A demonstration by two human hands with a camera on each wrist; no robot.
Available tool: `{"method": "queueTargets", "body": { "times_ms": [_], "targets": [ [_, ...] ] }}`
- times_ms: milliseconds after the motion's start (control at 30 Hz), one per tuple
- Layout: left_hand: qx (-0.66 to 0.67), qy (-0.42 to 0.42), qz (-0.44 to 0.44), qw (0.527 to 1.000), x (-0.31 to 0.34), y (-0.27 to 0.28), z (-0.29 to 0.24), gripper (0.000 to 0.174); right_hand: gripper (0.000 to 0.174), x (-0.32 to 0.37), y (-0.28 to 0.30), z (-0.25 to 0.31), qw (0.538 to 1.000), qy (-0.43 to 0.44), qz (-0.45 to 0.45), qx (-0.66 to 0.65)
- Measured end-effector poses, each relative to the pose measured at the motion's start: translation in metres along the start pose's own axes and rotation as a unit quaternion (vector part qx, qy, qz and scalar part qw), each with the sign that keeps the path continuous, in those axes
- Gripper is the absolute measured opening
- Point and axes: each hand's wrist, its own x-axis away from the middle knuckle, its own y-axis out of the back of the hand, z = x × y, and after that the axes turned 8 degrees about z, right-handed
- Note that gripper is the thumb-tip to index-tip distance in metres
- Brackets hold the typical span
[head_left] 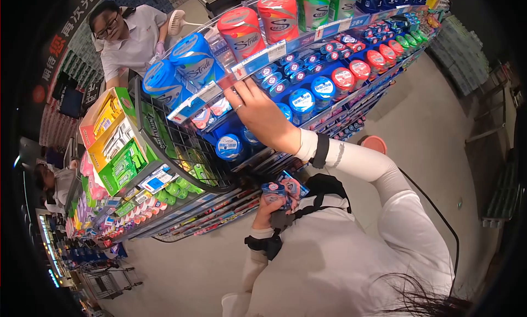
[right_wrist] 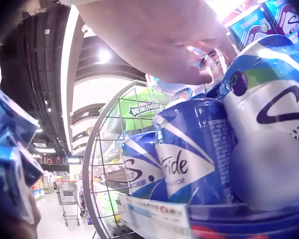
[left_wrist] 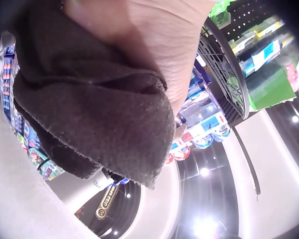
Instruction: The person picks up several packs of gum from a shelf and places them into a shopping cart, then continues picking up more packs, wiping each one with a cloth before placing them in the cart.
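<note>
My left hand (head_left: 267, 214) holds several small pink-and-blue gum packs (head_left: 284, 191) in front of my body. In the right wrist view these packs (right_wrist: 10, 159) stand at the left edge. The left wrist view shows the base of that hand (left_wrist: 144, 45) and a dark cloth strap (left_wrist: 99, 119); the fingers are hidden. My right hand (head_left: 264, 119) reaches to the shelf's price rail (head_left: 258, 59), above blue-lidded gum tubs (head_left: 302, 100). Pink packs (head_left: 202, 119) sit left of its fingers. A shiny clear-wrapped item (right_wrist: 209, 59) overlaps the fingertips; I cannot tell whether they grip it.
Large blue tubs (head_left: 164, 83) and red Stride tubs (head_left: 240, 34) stand on the upper shelf. A black wire basket (head_left: 184, 166) curves out beside the rail, near a green-edged display box (head_left: 112, 136). Another person (head_left: 132, 34) stands behind the display, and a red stool (head_left: 374, 145) is on the floor.
</note>
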Motion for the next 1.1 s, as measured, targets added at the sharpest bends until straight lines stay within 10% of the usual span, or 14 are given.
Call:
{"method": "queueTargets", "body": {
  "times_ms": [667,867,1100],
  "targets": [
    [0.013,-0.005,-0.004,1.0,0.001,0.016,-0.013,0.042,0.04,0.01,-0.03,0.006,0.934,-0.09,-0.176,-0.297],
    [0.008,0.017,0.004,1.0,0.002,0.025,-0.014,0.063,0.043,0.008,-0.027,0.01,0.945,-0.1,-0.19,-0.248],
    [0.006,0.001,0.021,1.0,0.008,0.025,-0.018,0.046,0.041,0.011,-0.006,-0.008,0.976,-0.025,-0.115,-0.185]
  ]
}}
